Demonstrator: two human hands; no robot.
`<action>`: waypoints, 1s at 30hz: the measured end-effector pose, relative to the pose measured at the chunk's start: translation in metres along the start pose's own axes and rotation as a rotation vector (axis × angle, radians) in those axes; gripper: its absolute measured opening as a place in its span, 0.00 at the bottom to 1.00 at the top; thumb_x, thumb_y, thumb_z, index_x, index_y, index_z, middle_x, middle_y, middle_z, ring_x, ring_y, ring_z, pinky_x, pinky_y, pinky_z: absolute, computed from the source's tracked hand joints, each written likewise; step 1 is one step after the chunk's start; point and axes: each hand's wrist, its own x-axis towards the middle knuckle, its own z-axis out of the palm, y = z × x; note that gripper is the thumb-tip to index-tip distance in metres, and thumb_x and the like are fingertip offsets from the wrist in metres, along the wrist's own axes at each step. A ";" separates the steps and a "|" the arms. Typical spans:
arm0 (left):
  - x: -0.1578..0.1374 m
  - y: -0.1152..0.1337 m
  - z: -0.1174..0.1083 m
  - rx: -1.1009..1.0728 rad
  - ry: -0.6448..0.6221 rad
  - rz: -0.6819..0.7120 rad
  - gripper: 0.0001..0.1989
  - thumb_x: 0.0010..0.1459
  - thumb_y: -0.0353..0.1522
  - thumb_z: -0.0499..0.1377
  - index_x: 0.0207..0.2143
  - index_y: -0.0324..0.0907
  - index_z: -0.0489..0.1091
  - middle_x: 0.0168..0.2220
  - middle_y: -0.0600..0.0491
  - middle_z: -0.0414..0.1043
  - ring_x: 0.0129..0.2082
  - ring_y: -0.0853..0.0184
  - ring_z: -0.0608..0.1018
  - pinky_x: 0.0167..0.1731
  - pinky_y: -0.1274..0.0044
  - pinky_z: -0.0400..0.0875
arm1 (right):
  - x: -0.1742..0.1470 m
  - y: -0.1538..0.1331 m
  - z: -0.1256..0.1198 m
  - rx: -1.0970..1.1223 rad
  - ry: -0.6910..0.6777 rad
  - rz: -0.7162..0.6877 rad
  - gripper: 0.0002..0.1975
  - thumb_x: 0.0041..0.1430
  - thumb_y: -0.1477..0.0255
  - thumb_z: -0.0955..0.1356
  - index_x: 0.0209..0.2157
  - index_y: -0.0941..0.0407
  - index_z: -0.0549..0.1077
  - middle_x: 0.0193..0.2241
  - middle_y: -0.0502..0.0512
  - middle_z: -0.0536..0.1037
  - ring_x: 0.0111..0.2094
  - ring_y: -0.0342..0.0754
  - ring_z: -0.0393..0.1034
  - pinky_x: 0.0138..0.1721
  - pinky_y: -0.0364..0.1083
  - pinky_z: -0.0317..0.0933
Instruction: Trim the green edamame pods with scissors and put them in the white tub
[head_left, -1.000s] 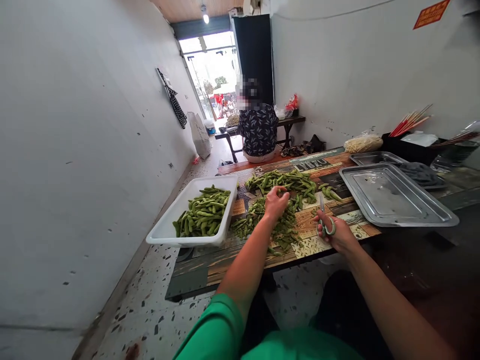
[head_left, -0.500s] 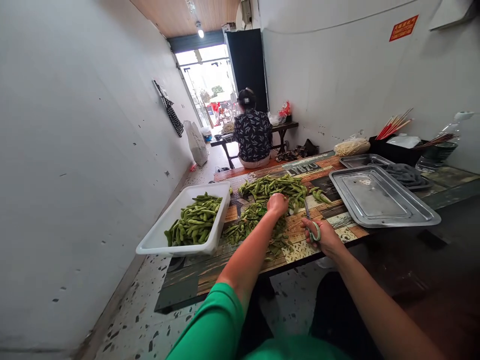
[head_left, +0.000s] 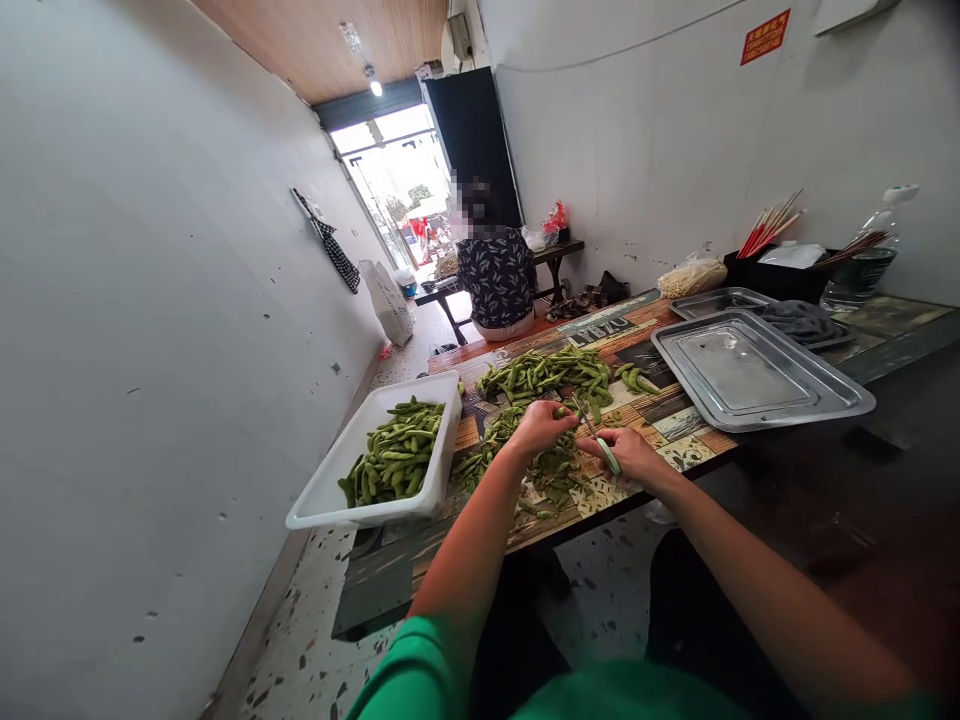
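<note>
Pinched in the fingers of my left hand (head_left: 546, 426) is a green bean pod (head_left: 562, 411), its end close to the scissor blades. My right hand (head_left: 628, 455) grips a pair of scissors (head_left: 609, 458) with pale green handles, the blades pointing up and left toward the pod. Beyond both hands lies a heap of green pods (head_left: 544, 374). Trimmed bits and stems (head_left: 555, 475) are scattered on the table under my hands. To the left, a white plastic tub (head_left: 450, 440) holds a pile of whole pods (head_left: 397, 450).
Metal trays (head_left: 765, 372) lie at the right, with a dark cloth (head_left: 799, 322) on one behind. Past them stand a black box of skewers (head_left: 772, 275), a bag of noodles (head_left: 694, 275) and a plastic bottle (head_left: 862, 265). Another person (head_left: 495, 275) sits at a farther table.
My left hand has drawn back from the heap with a pod. My right hand has brought the scissors left, so the blades now meet near my left fingers. The view has tilted.
</note>
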 end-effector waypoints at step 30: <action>-0.031 0.010 -0.015 -0.519 0.252 -0.072 0.11 0.51 0.37 0.57 0.26 0.37 0.66 0.24 0.53 0.70 0.20 0.77 0.65 0.23 0.82 0.60 | -0.017 -0.014 0.018 0.352 0.091 0.032 0.21 0.45 0.54 0.72 0.24 0.59 0.69 0.11 0.44 0.65 0.11 0.37 0.59 0.10 0.37 0.46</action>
